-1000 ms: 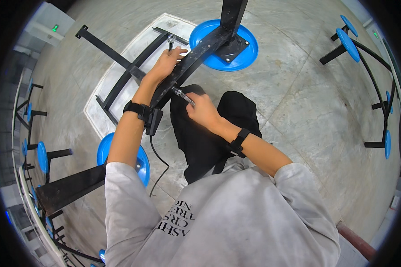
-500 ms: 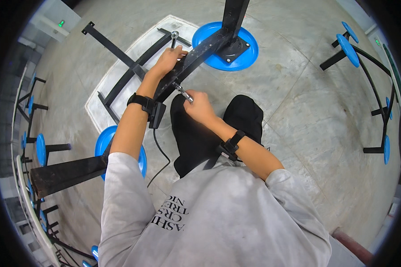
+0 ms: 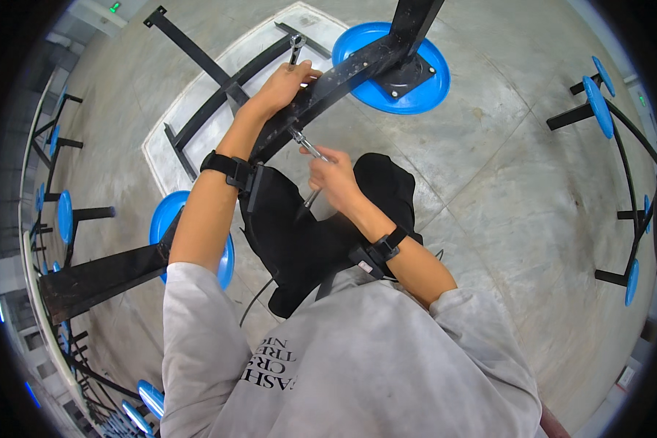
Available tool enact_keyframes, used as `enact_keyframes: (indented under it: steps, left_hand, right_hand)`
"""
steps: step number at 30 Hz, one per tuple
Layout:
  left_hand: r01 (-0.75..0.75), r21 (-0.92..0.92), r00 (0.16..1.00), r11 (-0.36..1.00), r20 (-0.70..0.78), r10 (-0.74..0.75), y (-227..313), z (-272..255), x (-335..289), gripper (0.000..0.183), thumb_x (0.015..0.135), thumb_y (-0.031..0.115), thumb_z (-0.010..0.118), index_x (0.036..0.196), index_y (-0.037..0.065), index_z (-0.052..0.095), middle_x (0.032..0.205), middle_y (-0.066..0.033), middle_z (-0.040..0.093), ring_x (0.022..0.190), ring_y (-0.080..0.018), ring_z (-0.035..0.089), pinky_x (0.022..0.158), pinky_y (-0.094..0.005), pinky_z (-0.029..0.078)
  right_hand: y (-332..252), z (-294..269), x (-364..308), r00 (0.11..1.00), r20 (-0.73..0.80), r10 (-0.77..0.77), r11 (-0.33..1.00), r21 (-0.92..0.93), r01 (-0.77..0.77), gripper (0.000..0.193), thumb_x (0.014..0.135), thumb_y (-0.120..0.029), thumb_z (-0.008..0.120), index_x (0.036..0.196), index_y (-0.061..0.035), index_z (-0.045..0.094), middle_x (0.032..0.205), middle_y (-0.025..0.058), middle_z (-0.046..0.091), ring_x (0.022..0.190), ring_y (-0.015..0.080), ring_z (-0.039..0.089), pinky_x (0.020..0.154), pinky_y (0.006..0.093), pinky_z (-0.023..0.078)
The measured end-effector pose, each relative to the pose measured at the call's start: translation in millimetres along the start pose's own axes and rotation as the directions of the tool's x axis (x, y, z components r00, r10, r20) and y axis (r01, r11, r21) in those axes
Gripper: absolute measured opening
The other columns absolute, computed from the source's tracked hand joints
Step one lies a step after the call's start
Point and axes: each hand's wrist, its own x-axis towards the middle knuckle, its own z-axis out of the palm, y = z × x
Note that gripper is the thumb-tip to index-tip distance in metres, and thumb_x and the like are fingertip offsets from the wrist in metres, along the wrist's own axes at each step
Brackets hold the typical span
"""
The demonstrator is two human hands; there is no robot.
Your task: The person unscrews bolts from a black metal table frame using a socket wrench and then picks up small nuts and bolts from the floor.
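Two hands are at a black steel beam [image 3: 336, 87]. The left hand [image 3: 281, 89], over its far edge, appears to grasp a chrome ratchet [image 3: 296, 44] whose head sticks up; the right hand [image 3: 333, 179] is clenched around a socket wrench [image 3: 309, 144], its tip seemingly meeting the near edge. An off-axis pull could make that tip slip, knocking knuckles against steel; a slack left hold might drop the ratchet. Any fastener at the tip and the ratchet's lower handle are hidden. The left forearm [image 3: 208, 212] obscures the beam's lower-left stretch.
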Motion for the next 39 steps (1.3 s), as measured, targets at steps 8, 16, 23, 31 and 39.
enact_keyframes:
  steps: [8,16,23,31,39]
  left_hand:
    - [-0.013,0.045,0.995,0.999,-0.095,0.017,-7,9,6,0.052,0.093,0.039,0.035,0.105,-0.003,0.063,0.101,-0.0182,0.062,0.097,-0.0238,0.055,0.088,-0.0347,0.041]
    - [-0.013,0.091,0.992,0.996,-0.127,0.024,-11,10,10,0.050,0.092,0.039,0.035,0.101,-0.002,0.064,0.098,-0.0169,0.064,0.092,-0.0228,0.057,0.085,-0.0334,0.041]
    - [-0.082,0.190,0.994,0.978,-0.058,0.095,-29,5,14,0.057,0.093,0.046,0.030,0.111,0.002,0.061,0.109,-0.0209,0.060,0.104,-0.0292,0.053,0.092,-0.0391,0.037]
    - [-0.121,0.195,0.988,0.973,-0.071,0.137,-51,-1,19,0.055,0.093,0.045,0.030,0.112,0.003,0.061,0.110,-0.0217,0.059,0.105,-0.0296,0.053,0.096,-0.0398,0.036]
    - [-0.144,0.195,0.985,0.970,-0.064,0.159,-47,-3,27,0.056,0.093,0.044,0.029,0.111,0.002,0.062,0.109,-0.0219,0.059,0.104,-0.0298,0.054,0.095,-0.0392,0.037]
  right_hand:
    - [8,-8,12,0.987,-0.038,-0.155,0.907,-0.402,0.127,0.028,0.075,0.002,0.046,0.101,0.0055,0.056,0.054,-0.0033,0.036,0.042,0.0054,0.031,0.041,0.0239,0.026]
    - [19,-2,10,0.996,-0.040,-0.080,0.996,-0.031,0.078,0.029,0.076,0.003,0.045,0.103,0.0054,0.055,0.055,-0.0047,0.032,0.043,0.0054,0.026,0.044,0.0234,0.025]
    - [37,-9,13,0.995,-0.064,-0.082,0.996,-0.052,0.079,0.029,0.073,0.002,0.045,0.099,0.0040,0.058,0.053,-0.0020,0.040,0.041,0.0070,0.034,0.040,0.0248,0.029]
    - [44,-15,24,0.957,-0.081,-0.278,0.908,-0.348,0.234,0.025,0.072,-0.001,0.048,0.092,0.0018,0.063,0.052,-0.0023,0.042,0.041,0.0060,0.039,0.041,0.0239,0.030]
    - [40,-15,28,0.966,-0.052,-0.253,0.931,-0.284,0.229,0.024,0.073,0.000,0.049,0.092,0.0021,0.063,0.052,-0.0028,0.041,0.041,0.0056,0.038,0.040,0.0232,0.029]
